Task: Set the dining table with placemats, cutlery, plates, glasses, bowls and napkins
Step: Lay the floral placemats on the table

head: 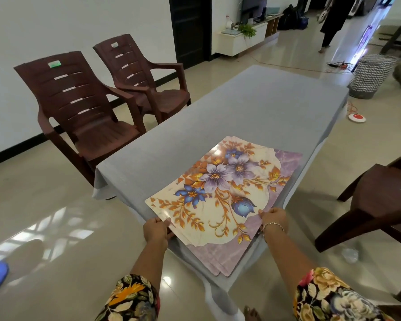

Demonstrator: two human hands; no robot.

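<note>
On the near end of the grey-clothed bench lies a stack of floral placemats, its near corner jutting past the bench edge. The left hand pinches the stack's left edge, thumb on top. The right hand grips the right edge, fingers curled. Two brown plastic chairs stand left of the bench.

Against the white wall at left, brown plastic armchair, matching armchair just beside it, farther back. Dark wooden chair at right edge. Beyond, zigzag-patterned basket on glossy tiled floor, orange cable nearby. Low white cabinet bearing green plant; person in black far back.
</note>
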